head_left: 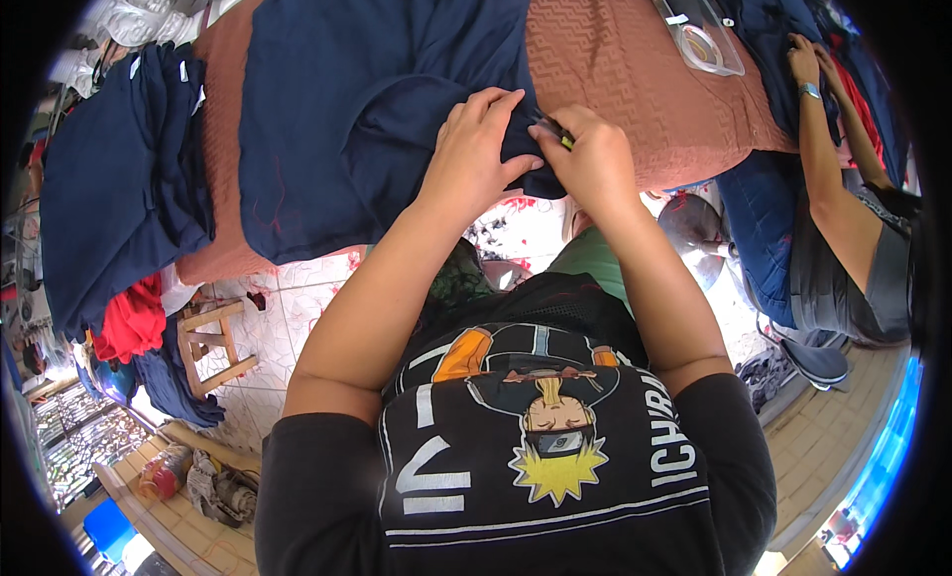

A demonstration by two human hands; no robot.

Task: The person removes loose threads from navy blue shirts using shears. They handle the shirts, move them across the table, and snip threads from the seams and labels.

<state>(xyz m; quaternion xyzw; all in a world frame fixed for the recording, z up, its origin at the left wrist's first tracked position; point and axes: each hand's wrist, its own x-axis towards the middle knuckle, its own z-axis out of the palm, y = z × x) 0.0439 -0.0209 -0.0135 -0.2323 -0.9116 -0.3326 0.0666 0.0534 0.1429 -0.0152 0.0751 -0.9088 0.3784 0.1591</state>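
A navy blue garment [302, 130] lies spread over the cloth-covered table in front of me, with a rounded folded part near its middle. My left hand [478, 145] rests on this fabric, fingers stretched out and thumb apart, pointing toward the right hand. Close beside it, my right hand [592, 150] is closed around a small tool with a dark tip and a yellow-green part [566, 140], which looks like thread snips. Its tip is at the garment's right edge. Most of the tool is hidden by my fingers.
A brown patterned cloth [635, 90] covers the table. A clear plastic box [704, 36] with a tape roll lies at the far right. Navy garments [124, 170] are piled at left, above a wooden stool [213, 348]. Another person's arms [828, 140] work on dark cloth at right.
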